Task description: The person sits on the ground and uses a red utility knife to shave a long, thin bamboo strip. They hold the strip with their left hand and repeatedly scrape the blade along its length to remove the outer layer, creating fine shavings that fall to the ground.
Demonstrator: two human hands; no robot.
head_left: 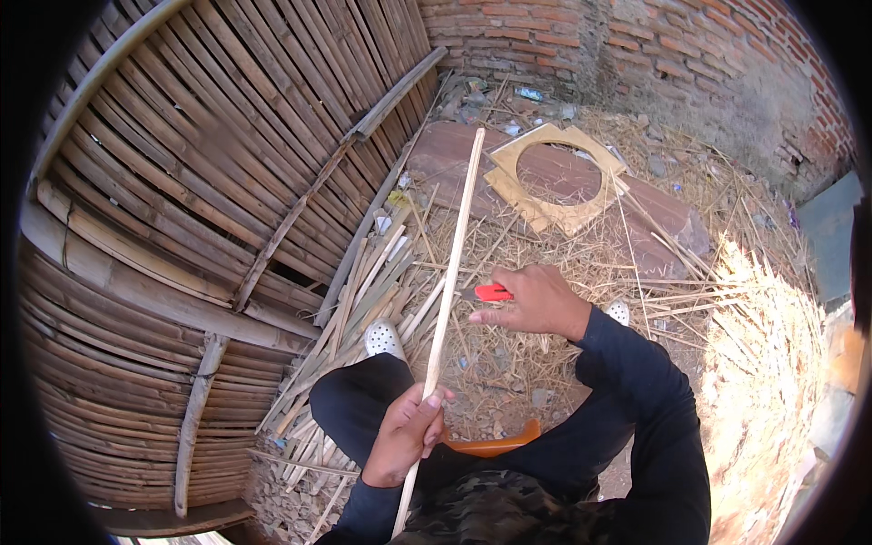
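My left hand is closed round the lower part of a long, pale strip of split bamboo, which slants up and away in front of me. In my right hand is a red-handled utility knife, gripped between thumb and fingers. Its short dark blade points left toward the strip, close to its right edge; whether it touches cannot be made out. The strip's lower end passes beside my body, and its far tip stands over a brown board.
A bamboo slat wall rises on the left, a brick wall at the back. On the brown board lies a cardboard piece with a round hole. Bamboo strips and shavings litter the ground. An orange stool is beneath me.
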